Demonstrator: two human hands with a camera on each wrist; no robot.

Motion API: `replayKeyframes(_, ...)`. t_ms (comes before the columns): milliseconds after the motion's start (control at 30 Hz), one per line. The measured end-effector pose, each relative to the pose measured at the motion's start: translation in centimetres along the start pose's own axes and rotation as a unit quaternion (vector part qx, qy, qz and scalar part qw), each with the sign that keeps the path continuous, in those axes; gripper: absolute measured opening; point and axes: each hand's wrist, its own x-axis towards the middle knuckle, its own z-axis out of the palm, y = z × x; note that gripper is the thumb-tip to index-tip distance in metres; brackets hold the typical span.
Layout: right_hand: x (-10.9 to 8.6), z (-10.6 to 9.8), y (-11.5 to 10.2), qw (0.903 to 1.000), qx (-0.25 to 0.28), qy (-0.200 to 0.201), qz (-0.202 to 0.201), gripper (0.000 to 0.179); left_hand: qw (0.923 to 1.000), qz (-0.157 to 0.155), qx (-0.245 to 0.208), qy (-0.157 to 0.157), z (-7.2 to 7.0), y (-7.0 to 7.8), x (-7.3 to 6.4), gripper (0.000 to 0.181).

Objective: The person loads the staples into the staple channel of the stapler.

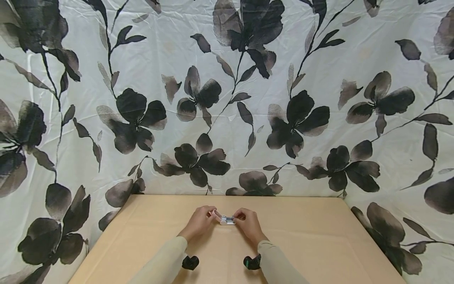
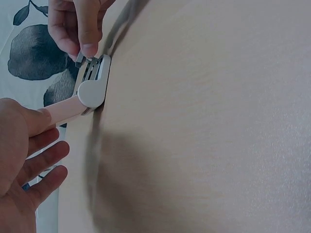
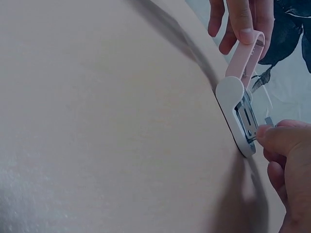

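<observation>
A small stapler (image 1: 227, 221) with a white base and a pink top arm (image 3: 239, 62) stands on the table, its arm swung up and back. My left hand (image 1: 198, 223) pinches the end of that arm between thumb and index finger, the other fingers spread loose in the left wrist view. The metal magazine (image 3: 247, 116) lies exposed along the base. Over its front end, my right hand (image 1: 250, 225) pinches a short grey strip of staples (image 3: 269, 122) with thumb and fingertips. Part of the strip is hidden behind the fingers.
The light wood-coloured table (image 1: 305, 236) spreads around both hands, its far edge just beyond the stapler. Behind it hangs a white cloth (image 1: 255, 150) printed with dark flowers. A black device (image 1: 190, 262) sits at each wrist.
</observation>
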Motion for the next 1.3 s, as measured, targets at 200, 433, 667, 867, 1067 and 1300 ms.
replayKeyframes(200,0.6,0.3,0.2,0.9999,-0.005,-0.014,-0.006,0.013,1.0,-0.008,-0.001,-0.001,0.1,0.0,0.2,0.024)
replayKeyframes(433,1.0,0.6,0.3,0.9998,0.0,-0.02,0.007,0.016,0.9999,-0.01,0.001,-0.002,0.2,0.0,0.4,0.026)
replayKeyframes(667,1.0,0.8,0.5,0.9998,0.003,-0.02,0.003,0.016,1.0,0.008,0.002,0.006,0.1,0.1,0.4,0.022)
replayKeyframes(867,0.9,0.9,0.4,0.9998,-0.002,-0.022,-0.002,0.016,0.9999,0.013,-0.002,0.0,0.1,0.0,0.4,0.018)
replayKeyframes(1067,0.5,1.1,0.4,0.9997,-0.005,-0.023,0.004,0.015,0.9999,0.014,-0.007,-0.008,-0.1,0.0,0.2,0.017)
replayKeyframes(1300,0.1,1.3,0.2,0.9997,-0.009,-0.019,0.013,0.013,0.9998,0.014,-0.004,-0.011,-0.2,-0.1,-0.1,0.015)
